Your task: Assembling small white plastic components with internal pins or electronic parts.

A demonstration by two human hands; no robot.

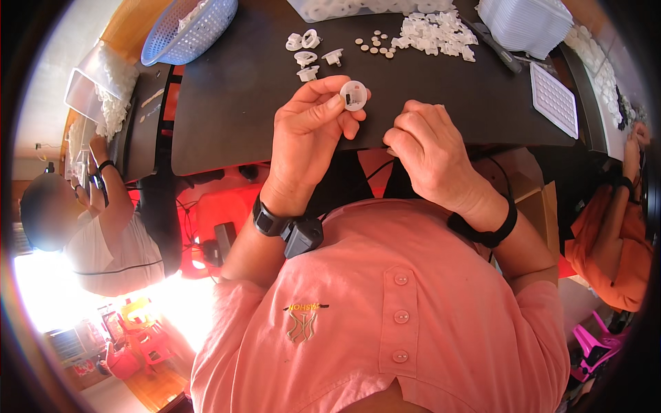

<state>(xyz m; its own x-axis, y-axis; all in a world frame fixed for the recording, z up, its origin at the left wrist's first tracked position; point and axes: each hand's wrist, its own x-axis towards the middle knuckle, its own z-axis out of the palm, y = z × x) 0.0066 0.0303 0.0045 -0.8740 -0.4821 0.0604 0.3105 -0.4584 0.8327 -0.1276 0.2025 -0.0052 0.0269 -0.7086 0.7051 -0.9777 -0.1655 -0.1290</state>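
Pinched between the thumb and fingers of my left hand (306,127) is a small round white plastic cap (353,96), its open side facing up. Something small and dark shows inside it. My right hand (428,148) hovers to the right of the cap, apart from it, with the fingers curled and pressed together; whatever they may hold is hidden. Beyond my left hand stand several similar white plastic parts (304,58) with flanged rims. Small pale discs (375,48) lie scattered to their right, beside a heap of small white plastic pieces (437,33).
The dark table (227,103) carries a blue basket (189,34) at far left and a clear tub (344,8) at the back. Stacked white trays (527,26), a dark tool (497,48) and a white grid tray (554,100) are on the right. People work on both sides.
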